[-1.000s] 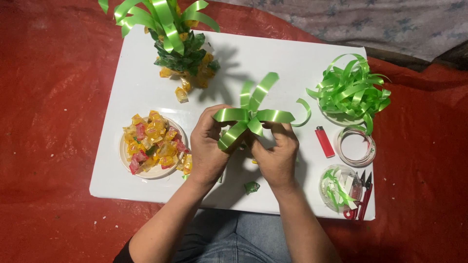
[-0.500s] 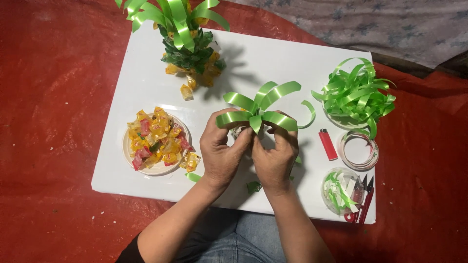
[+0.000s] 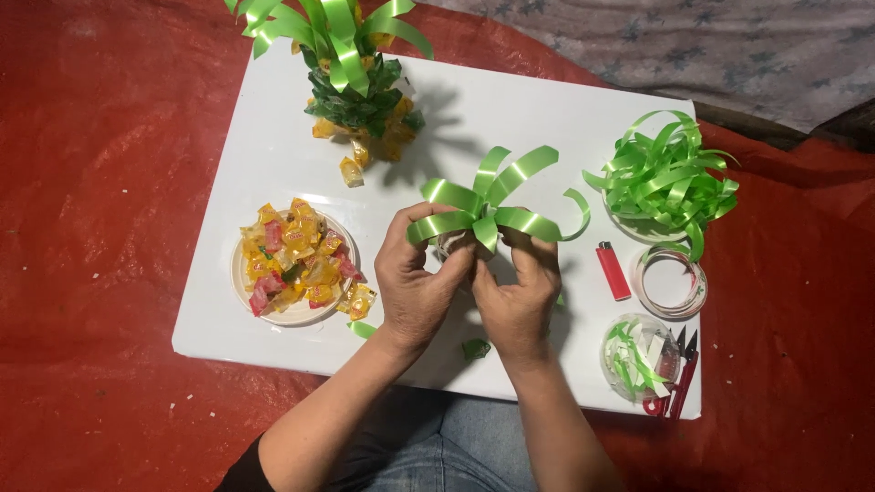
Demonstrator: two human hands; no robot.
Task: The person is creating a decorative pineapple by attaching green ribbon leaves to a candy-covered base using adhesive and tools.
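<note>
Both hands hold a bundle of curled light-green ribbon strips (image 3: 497, 196) above the white board (image 3: 510, 109). My left hand (image 3: 415, 282) grips the bundle's base from the left, fingers curled around it. Pressed against it from the right, my right hand (image 3: 519, 292) pinches the same base. The ribbon loops fan out upward and sideways over my fingers. What sits inside the base is hidden by my fingers.
A plate of wrapped yellow and red candies (image 3: 292, 260) lies left. A candy pineapple with green ribbon top (image 3: 351, 73) stands at the back. On the right are a ribbon pile (image 3: 670, 173), red lighter (image 3: 612, 271), tape roll (image 3: 673, 282), cup of scraps (image 3: 633, 360) and snips (image 3: 679, 374). Red sheet (image 3: 91, 182) surrounds.
The hands with the ribbon bundle have shifted slightly right and up on the board. The ribbon loops spread a little differently. Both hands keep their grip.
</note>
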